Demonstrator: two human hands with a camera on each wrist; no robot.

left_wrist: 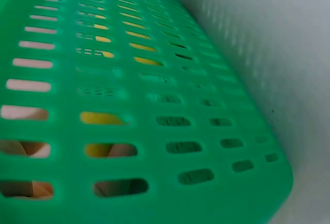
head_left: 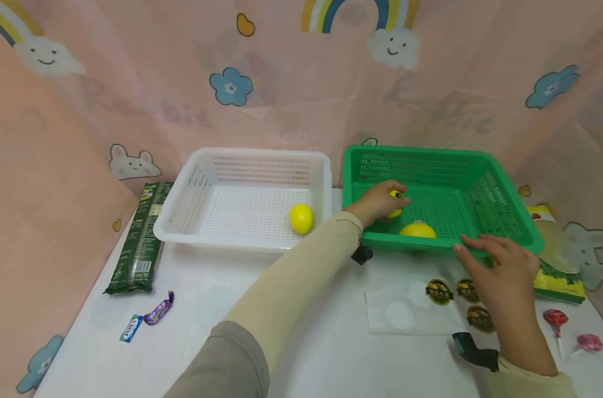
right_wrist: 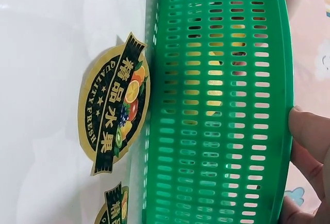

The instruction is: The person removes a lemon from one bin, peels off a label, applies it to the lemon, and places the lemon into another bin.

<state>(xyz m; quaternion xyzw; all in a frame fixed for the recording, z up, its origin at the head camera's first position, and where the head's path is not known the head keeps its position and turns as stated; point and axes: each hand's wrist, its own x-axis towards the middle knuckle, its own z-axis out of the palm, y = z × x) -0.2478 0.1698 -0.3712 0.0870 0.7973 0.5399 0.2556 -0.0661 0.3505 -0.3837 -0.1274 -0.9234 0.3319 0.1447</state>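
- While the head view shows the left hand inside the left end of the green basket, the left wrist view mostly shows the basket's wall, with bits of yellow in the holes.
- The right wrist view shows a gold and black sticker up close, with little fruits on it.
- The left arm reaches up and right from the bottom middle.
- The left hand bends its fingers around a yellow fruit.
- The right hand, right of centre, is partly open and touches the basket's rim.
- A black label on the held fruit faces up; fingers hide which way its long side points.
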